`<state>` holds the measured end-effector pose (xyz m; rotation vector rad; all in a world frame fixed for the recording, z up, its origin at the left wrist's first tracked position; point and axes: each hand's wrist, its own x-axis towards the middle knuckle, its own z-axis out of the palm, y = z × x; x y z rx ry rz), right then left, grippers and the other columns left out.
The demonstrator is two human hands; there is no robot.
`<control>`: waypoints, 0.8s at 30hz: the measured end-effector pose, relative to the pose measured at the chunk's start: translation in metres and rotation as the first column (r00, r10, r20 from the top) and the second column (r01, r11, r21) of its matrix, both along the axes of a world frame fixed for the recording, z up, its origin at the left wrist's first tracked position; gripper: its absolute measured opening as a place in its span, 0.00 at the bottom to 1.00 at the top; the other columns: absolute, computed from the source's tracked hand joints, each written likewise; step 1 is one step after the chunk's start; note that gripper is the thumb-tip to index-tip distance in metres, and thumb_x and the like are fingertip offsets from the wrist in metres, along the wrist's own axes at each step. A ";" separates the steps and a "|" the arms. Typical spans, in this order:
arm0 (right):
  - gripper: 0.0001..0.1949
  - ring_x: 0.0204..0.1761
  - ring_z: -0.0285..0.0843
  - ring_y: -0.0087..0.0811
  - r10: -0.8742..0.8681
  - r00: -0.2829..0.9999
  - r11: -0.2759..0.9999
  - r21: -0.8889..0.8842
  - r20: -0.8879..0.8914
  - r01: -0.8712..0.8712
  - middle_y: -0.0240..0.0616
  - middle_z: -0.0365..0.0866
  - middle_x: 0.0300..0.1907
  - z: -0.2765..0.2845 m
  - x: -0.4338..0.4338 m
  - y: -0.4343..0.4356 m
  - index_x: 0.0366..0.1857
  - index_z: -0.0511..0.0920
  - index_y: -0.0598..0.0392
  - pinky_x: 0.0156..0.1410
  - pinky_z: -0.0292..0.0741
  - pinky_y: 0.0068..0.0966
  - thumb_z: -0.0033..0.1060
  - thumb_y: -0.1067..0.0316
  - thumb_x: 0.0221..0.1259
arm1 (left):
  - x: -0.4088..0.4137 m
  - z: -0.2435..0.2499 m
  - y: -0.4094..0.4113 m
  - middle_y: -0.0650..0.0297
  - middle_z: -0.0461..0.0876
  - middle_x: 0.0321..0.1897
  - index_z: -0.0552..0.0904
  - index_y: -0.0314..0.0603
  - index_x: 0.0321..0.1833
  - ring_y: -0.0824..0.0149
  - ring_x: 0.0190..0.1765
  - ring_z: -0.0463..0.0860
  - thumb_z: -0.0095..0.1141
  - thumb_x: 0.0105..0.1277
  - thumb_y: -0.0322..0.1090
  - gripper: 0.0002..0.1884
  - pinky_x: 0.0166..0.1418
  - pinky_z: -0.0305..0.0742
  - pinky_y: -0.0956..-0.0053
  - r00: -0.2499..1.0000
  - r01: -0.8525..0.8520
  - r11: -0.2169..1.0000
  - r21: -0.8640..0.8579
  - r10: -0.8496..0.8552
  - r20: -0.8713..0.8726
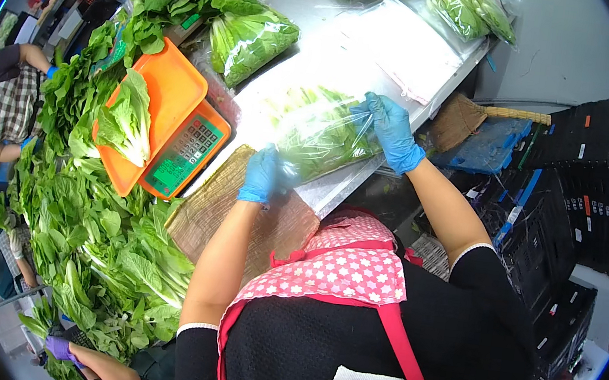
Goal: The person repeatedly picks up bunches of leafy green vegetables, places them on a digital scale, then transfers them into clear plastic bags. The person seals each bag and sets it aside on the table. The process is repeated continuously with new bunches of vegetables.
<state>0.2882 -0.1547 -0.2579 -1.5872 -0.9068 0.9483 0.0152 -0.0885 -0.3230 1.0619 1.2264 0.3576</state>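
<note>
A clear plastic bag of leafy greens [322, 135] lies on the brightly lit metal table in front of me. My left hand [260, 176], in a blue glove, grips the bag's near left end. With its fingers pinched, my right hand [390, 126], also blue-gloved, holds the bag's plastic at the right end. To the left stands an orange digital scale [214, 123], with a head of greens [131, 122] lying in its orange tray [182, 77]. A filled bag of greens [251, 40] sits beyond the scale.
Loose leafy greens [101, 245] are heaped along the left. Flat plastic bags [399, 49] and more bagged greens [460, 10] lie at the table's far right. A brown board [244, 222] is below my left hand. Black crates [576, 181] are stacked at right. Co-workers stand at left.
</note>
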 end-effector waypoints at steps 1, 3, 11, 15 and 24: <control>0.12 0.30 0.80 0.25 0.000 0.986 0.983 0.183 0.165 -0.031 0.37 0.85 0.34 -0.010 0.004 0.009 0.41 0.79 0.60 0.35 0.77 0.23 0.50 0.61 0.74 | 0.000 0.000 0.000 0.57 0.83 0.20 0.76 0.40 0.29 0.65 0.19 0.82 0.34 0.77 0.57 0.29 0.17 0.77 0.73 1.000 -0.009 1.000 -0.016 0.009 0.010; 0.13 0.30 0.81 0.27 -0.088 0.884 0.849 0.499 0.460 -0.176 0.37 0.84 0.32 -0.025 0.007 0.027 0.41 0.79 0.61 0.35 0.77 0.25 0.50 0.60 0.74 | -0.001 0.002 -0.003 0.57 0.83 0.20 0.76 0.40 0.30 0.64 0.18 0.83 0.32 0.77 0.59 0.30 0.16 0.76 0.73 0.999 -0.030 0.998 -0.049 0.032 0.028; 0.14 0.31 0.80 0.26 0.071 0.992 0.994 0.088 -0.107 -0.062 0.39 0.80 0.35 -0.027 -0.003 0.051 0.39 0.76 0.60 0.34 0.79 0.23 0.49 0.58 0.75 | 0.007 0.025 -0.021 0.57 0.81 0.34 0.78 0.39 0.34 0.62 0.38 0.82 0.60 0.68 0.32 0.06 0.42 0.78 0.71 0.981 0.152 0.497 0.854 0.029 -0.192; 0.15 0.28 0.79 0.26 0.055 0.995 0.996 0.074 -0.079 -0.049 0.37 0.79 0.29 -0.043 0.000 0.066 0.37 0.75 0.60 0.31 0.78 0.24 0.49 0.57 0.75 | 0.013 0.026 -0.009 0.50 0.80 0.46 0.79 0.37 0.35 0.52 0.58 0.79 0.50 0.73 0.34 0.10 0.61 0.71 0.65 0.999 -0.032 0.328 0.944 0.014 0.029; 0.14 0.24 0.75 0.24 -0.085 0.976 0.989 -0.138 -0.199 0.058 0.34 0.77 0.26 -0.053 0.000 0.083 0.37 0.75 0.60 0.27 0.74 0.25 0.48 0.59 0.75 | 0.022 -0.025 0.029 0.60 0.81 0.28 0.76 0.39 0.26 0.69 0.33 0.77 0.44 0.77 0.44 0.21 0.40 0.73 0.73 0.868 -0.481 0.786 0.388 0.364 0.338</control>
